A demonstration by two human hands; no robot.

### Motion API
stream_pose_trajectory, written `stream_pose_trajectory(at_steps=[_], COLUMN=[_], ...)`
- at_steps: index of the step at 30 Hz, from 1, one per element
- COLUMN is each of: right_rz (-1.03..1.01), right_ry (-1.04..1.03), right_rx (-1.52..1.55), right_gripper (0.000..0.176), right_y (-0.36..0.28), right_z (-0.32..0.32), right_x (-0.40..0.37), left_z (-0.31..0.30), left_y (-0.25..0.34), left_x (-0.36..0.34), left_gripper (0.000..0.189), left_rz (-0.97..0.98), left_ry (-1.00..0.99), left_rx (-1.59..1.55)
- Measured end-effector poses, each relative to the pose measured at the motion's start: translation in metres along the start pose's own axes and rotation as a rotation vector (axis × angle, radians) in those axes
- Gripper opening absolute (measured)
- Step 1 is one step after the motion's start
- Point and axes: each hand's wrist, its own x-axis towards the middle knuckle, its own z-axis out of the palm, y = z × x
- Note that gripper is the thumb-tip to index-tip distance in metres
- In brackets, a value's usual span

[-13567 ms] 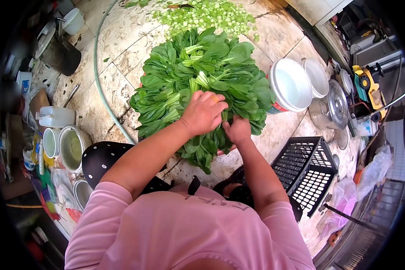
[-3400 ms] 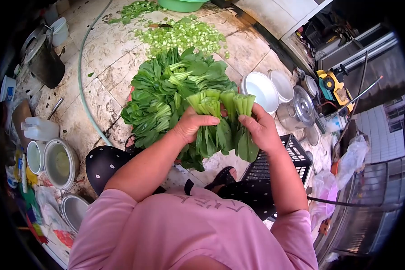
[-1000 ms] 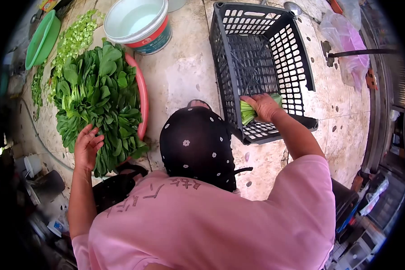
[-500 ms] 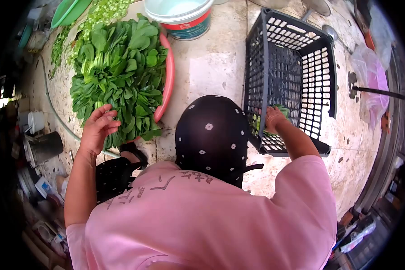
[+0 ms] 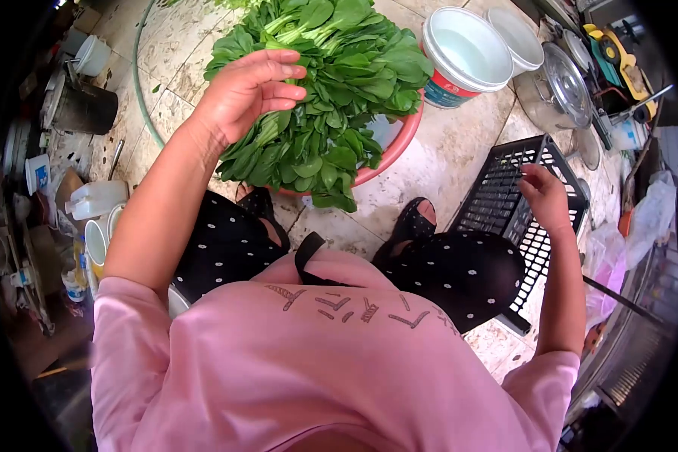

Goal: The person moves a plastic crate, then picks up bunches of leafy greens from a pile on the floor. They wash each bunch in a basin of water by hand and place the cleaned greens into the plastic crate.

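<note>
Pale green, a hose (image 5: 137, 83) curves over the stained floor (image 5: 175, 74) at far left, where a stray foot might catch it. Right of it, the left hand (image 5: 255, 94) hovers over the heaped leafy greens (image 5: 320, 139), fingers loosely curled and spread from the thumb, with nothing visible in its grasp. The greens pile above the red basin (image 5: 390, 157) and hang over its near rim, so a careless tug at the lower leaves could spill some onto the dirty tiles. A dark sandal (image 5: 408, 230) stands close to the basin's near right side; a shifted foot could knock the rim. Just beyond, on the far right, a white bucket (image 5: 467, 49) sits so near the basin that a shove might jolt it. Farther right, the black crate (image 5: 493, 188) lies beside the person's knee, and the right hand (image 5: 541, 194) is above it, well apart from the left; whether its bent fingers pinch anything I cannot tell. Its open lattice could snag a fingertip if the hand drops carelessly.
</note>
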Motion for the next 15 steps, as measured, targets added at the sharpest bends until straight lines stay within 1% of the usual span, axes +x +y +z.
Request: stream_pose_trajectory(at_steps=[2, 4, 5, 6, 7, 8, 9, 10, 11, 12, 13, 15], right_rz=[-0.073, -0.19, -0.295, -0.253, -0.324, -0.252, -0.186, -0.194, -0.112, -0.034, -0.011, -0.056], right_ry=[-0.217, -0.387, -0.43, -0.497, -0.488, -0.521, -0.5, -0.522, -0.55, -0.571, -0.539, -0.517], right_rx=[-0.05, -0.082, -0.088, -0.154, -0.29, -0.368, -0.438, -0.452, -0.452, -0.449, -0.432, -0.403], right_gripper=[0.027, 0.031, 0.036, 0.041, 0.044, 0.046, 0.052, 0.052, 0.054, 0.056, 0.05, 0.047], right_y=[-0.074, -0.117, -0.12, -0.133, -0.146, -0.16, -0.167, -0.166, -0.163, -0.159, -0.152, -0.132], right_z=[0.032, 0.088, 0.126, 0.159, 0.189, 0.215, 0.241, 0.262, 0.281, 0.296, 0.306, 0.307], right_x=[0.032, 0.064, 0.081, 0.094, 0.103, 0.108, 0.111, 0.113, 0.114, 0.117, 0.114, 0.119], left_z=[-0.013, -0.022, -0.024, -0.026, -0.027, -0.028, -0.03, -0.033, -0.038, -0.042, -0.048, -0.057], left_y=[-0.001, -0.005, -0.005, -0.004, -0.004, -0.003, -0.005, -0.008, -0.011, -0.013, -0.013, -0.014], left_x=[0.008, 0.014, 0.016, 0.02, 0.024, 0.026, 0.028, 0.028, 0.026, 0.026, 0.026, 0.025], left_gripper=[0.039, 0.037, 0.036, 0.034, 0.034, 0.034, 0.033, 0.033, 0.033, 0.033, 0.033, 0.033], left_rz=[0.014, 0.015, 0.004, -0.007, -0.018, -0.025, -0.025, -0.03, -0.039, -0.063, -0.085, -0.085], left_ry=[0.0, 0.012, 0.009, 0.011, 0.005, 0.003, -0.001, -0.006, 0.006, -0.006, -0.02, -0.009], left_rx=[0.005, -0.043, -0.015, 0.013, 0.053, 0.093, 0.122, 0.15, 0.132, 0.183, 0.239, 0.261])
